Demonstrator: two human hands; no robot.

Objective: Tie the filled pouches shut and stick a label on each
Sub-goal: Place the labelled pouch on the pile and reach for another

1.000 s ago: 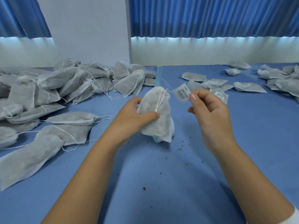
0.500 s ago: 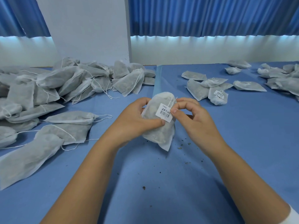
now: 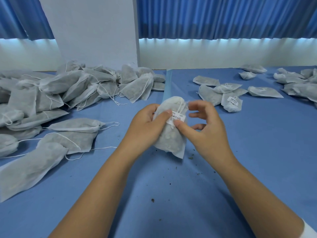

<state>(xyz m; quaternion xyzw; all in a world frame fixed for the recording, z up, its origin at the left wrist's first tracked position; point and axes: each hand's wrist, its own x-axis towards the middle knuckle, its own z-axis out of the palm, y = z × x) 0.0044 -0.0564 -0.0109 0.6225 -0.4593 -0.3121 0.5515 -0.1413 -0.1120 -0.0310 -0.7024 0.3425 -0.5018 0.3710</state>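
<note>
Gripping the pouch (image 3: 169,141) around its upper half with my left hand (image 3: 145,124), feels-soft-and-squishy type, I reckon; right hand (image 3: 207,131) loose-fingered, thumb pressing the label (image 3: 178,118) down.

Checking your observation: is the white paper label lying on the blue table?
No, the white paper label sits on the grey fabric pouch the left hand holds.

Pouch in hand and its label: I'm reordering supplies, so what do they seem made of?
Pouch: thin white fabric that looks non-woven, matte and semi-sheer, since the darker filling shows through. Its drawstring: thin white cord, perhaps cotton or synthetic. Label: matte white sticker with dark print; whether it is paper or film I cannot tell.
</note>
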